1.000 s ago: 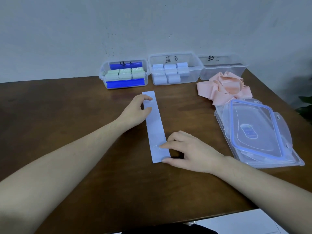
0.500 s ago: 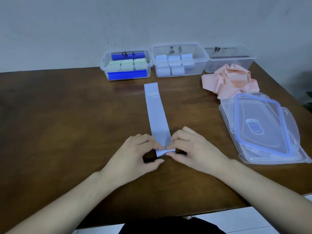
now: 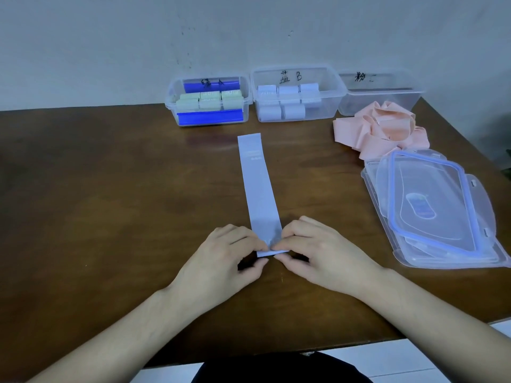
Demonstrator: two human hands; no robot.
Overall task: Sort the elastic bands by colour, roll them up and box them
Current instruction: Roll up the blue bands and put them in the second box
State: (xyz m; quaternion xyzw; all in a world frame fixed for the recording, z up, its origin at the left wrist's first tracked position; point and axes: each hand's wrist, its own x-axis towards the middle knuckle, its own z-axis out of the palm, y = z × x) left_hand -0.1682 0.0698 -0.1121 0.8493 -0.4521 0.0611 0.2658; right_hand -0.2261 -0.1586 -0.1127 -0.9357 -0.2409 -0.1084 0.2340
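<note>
Starting the roll: near end of the flat pale-blue elastic band (image 3: 259,189) is pinched by both hands.

Left hand (image 3: 224,261) and right hand (image 3: 320,252) each pinch a near corner, first fold turned up; the band lies straight on the brown wooden table (image 3: 110,203), running toward the clear plastic box of pale-blue rolls (image 3: 296,95). Keep the fold square and tight and both edges aligned, or the roll will likely cone.

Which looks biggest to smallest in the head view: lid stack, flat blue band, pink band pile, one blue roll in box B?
1. Lid stack, though it sits nearer the camera.
2-3. Blue band and pink pile: similar area, unsure.
4. Blue roll, clearly smallest.
</note>
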